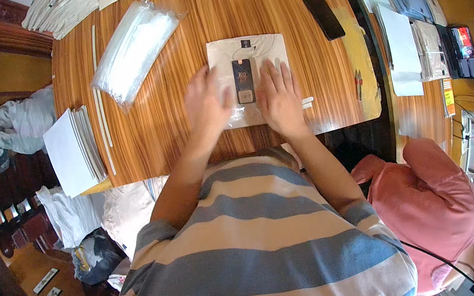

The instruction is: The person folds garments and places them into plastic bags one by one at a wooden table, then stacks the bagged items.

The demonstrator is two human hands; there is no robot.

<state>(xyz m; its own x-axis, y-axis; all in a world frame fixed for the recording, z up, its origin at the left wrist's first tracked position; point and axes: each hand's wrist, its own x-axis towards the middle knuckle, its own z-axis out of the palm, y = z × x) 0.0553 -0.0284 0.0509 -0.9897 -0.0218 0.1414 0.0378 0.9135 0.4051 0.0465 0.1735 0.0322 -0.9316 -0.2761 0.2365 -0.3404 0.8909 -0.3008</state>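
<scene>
A folded cream T-shirt (220, 51) lies flat on the wooden table in front of me, its collar away from me. Down its middle runs a dark hang tag (242, 73), with a thin cord looping up by the neck. Shiny clear plastic shows near the shirt's lower left part; I cannot tell whether it wraps the whole shirt. My left hand (207, 104), slightly blurred, rests over the left edge with its fingers outstretched. On the other side my right hand (279, 93) lies flat on the shirt, fingers extended. Neither hand holds anything visible.
Clear plastic bags (136, 52) lie at the left, beside a long white strip (102, 101) and stacked white sheets (71, 152). Folded garments (63, 11) sit far left. A black phone (323, 16) and pens (358, 85) are rightward. A person in pink (422, 202) is close at my right.
</scene>
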